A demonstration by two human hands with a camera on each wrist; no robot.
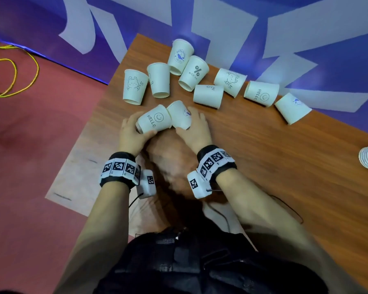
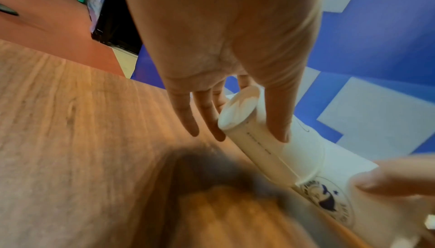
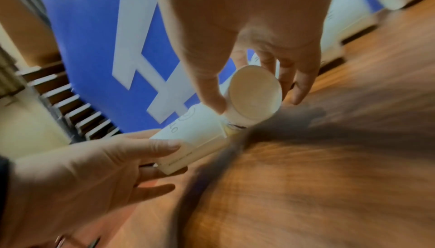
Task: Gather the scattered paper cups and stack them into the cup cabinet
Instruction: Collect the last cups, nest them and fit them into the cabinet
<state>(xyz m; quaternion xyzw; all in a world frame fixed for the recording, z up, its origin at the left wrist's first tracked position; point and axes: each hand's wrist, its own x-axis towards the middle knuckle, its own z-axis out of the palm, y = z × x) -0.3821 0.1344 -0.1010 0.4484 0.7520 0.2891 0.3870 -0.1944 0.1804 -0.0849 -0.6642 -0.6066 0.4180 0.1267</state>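
On the wooden table (image 1: 263, 166), each hand grips one cup: left hand (image 1: 130, 132) the HELLO cup (image 1: 154, 122), right hand (image 1: 197, 128) the whale cup (image 1: 180, 114); loose cups (image 1: 208, 96) lie beyond the fingers.

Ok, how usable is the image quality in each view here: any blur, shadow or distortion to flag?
Head view: mostly sharp, cup prints legible, wide-angle bend at the edges, a smeared dark shadow on the table below the hands. Left wrist view: left hand and HELLO cup fairly clear, foreground table blurred and shadowed. Right wrist view: heavy motion streaking on the table, right hand soft.
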